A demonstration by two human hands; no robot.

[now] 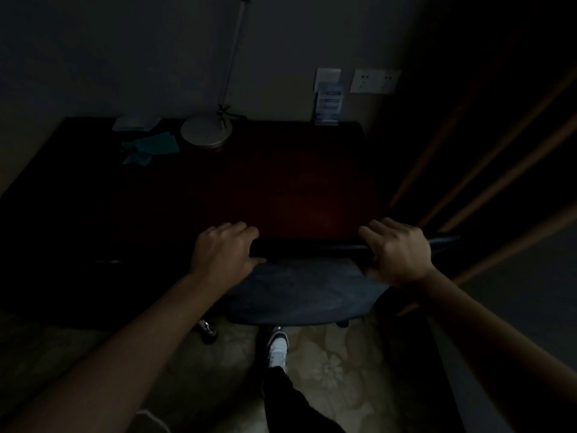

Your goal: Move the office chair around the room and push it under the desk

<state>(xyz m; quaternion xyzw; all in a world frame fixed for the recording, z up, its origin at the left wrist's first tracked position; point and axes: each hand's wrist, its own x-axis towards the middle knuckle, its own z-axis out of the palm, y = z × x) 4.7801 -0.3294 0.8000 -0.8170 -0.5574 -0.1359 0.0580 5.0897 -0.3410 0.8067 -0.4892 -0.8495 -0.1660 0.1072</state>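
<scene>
office chair: office chair (299, 285) with a dark bar-shaped top edge and a blue-grey woven fabric back, standing against the near edge of the worktop (281, 182); whether the seat is under it cannot be told.
left grip: left hand (223, 250) curled round the left end of the chair's top bar, fingers over the far side, thumb on the near side.
right grip: right hand (396, 251) curled round the right end of the same bar.
worktop: dark reddish wood, smooth, just beyond both grips.
lamp base: lamp base (206, 129) round, pale metal, far left of the left grip.
card: card (327, 103) blue and white, upright beyond the right grip; print too blurred to read.
floor: floor (337, 364) pale, flower-patterned.
shoe: shoe (278, 348) white, below the chair.
</scene>
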